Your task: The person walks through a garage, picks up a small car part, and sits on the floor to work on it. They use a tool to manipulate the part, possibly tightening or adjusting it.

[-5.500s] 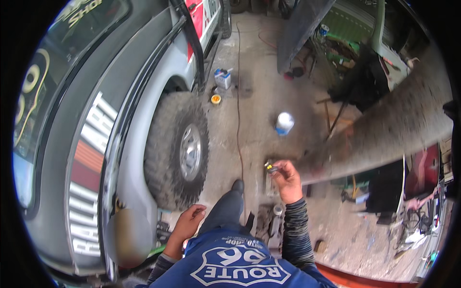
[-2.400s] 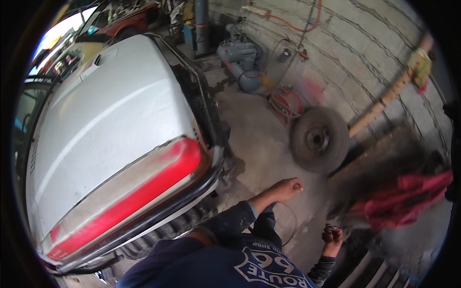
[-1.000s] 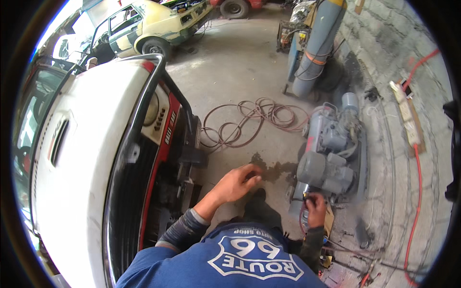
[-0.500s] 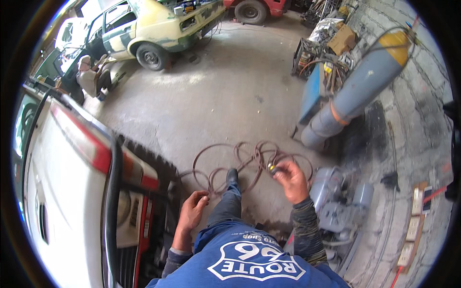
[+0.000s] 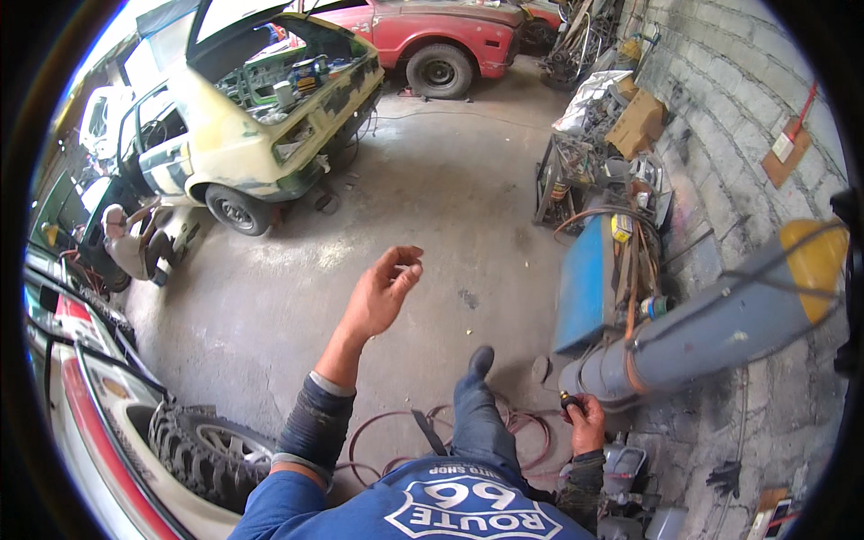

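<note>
My right hand (image 5: 588,424) is closed around a small black fitting (image 5: 567,401) with a brass-coloured tip, low and to the right beside the leaning gas cylinder (image 5: 693,319). Most of the fitting is hidden by my fingers. My left hand (image 5: 378,292) is raised ahead of me over the concrete floor, its fingers loosely curled and the thumb apart, with nothing in it. Around my stepping foot, a reddish-brown hose (image 5: 364,441) lies in loose loops on the floor, partly covered by my leg and shirt.
A blue metal box (image 5: 583,283) with cables on top stands before the cylinder. Behind it are piled parts and a cardboard box (image 5: 636,124). A white vehicle with a knobby tyre (image 5: 193,454) is at left. Beside a yellowish car (image 5: 243,148) crouches a person (image 5: 135,247).
My left hand has swung up and forward. The right hand still holds the fitting, now lower and further right. My view has shifted, and I have stepped forward past the white vehicle's rear.
</note>
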`<state>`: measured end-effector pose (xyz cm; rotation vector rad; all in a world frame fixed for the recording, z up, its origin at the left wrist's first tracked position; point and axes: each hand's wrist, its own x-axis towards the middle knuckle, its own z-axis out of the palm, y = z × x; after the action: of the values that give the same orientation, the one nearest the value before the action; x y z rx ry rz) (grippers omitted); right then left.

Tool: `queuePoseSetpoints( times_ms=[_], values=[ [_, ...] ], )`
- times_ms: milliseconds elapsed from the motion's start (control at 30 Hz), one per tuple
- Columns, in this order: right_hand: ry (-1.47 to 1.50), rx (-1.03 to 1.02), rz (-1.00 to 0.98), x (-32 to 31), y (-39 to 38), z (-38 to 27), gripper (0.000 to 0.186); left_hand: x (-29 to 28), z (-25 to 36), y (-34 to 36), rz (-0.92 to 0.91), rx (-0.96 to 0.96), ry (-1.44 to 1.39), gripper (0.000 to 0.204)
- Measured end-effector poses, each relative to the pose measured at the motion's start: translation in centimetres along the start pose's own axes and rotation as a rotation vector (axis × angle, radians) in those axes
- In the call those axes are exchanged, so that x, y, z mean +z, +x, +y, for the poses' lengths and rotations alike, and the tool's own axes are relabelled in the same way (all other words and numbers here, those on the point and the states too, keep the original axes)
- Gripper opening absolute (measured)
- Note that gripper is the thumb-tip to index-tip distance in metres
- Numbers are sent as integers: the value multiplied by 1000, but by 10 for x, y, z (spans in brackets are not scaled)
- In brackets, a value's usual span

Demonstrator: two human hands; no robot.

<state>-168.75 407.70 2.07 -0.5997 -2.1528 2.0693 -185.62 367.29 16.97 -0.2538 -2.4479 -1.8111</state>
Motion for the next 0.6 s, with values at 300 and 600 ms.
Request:
queuePoseSetpoints(
  times_ms=[300, 600],
  values=[
    [4, -151, -323, 165, 393, -105, 13, 4, -407, 34, -640, -225, 1290, 21],
    [-54, -289, -588, 311, 680, -239, 16, 11, -455, 166, -243, -1534, 296, 23]
  ],
)
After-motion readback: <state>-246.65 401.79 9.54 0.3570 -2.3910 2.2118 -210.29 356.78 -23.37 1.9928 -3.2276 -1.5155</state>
